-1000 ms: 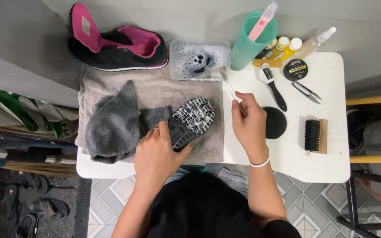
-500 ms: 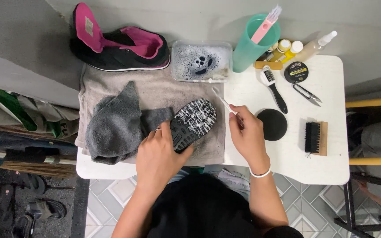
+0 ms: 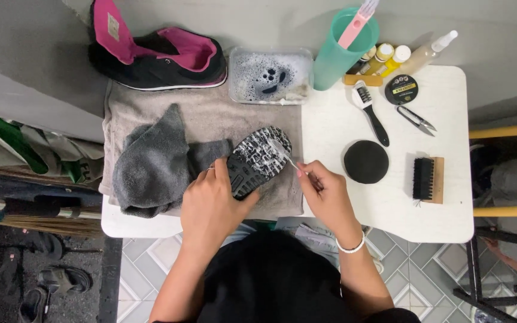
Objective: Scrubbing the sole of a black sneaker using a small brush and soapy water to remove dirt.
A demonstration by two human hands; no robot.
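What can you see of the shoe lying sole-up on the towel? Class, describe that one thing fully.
The shoe lies upside down on the grey towel, its black sole facing the camera, with blocky tread streaked with white suds. Its toe points up and to the right. A darker grey cloth wraps the heel end. The left hand presses on it near the heel, and the right hand holds a thin brush whose tip touches the tread near the toe.
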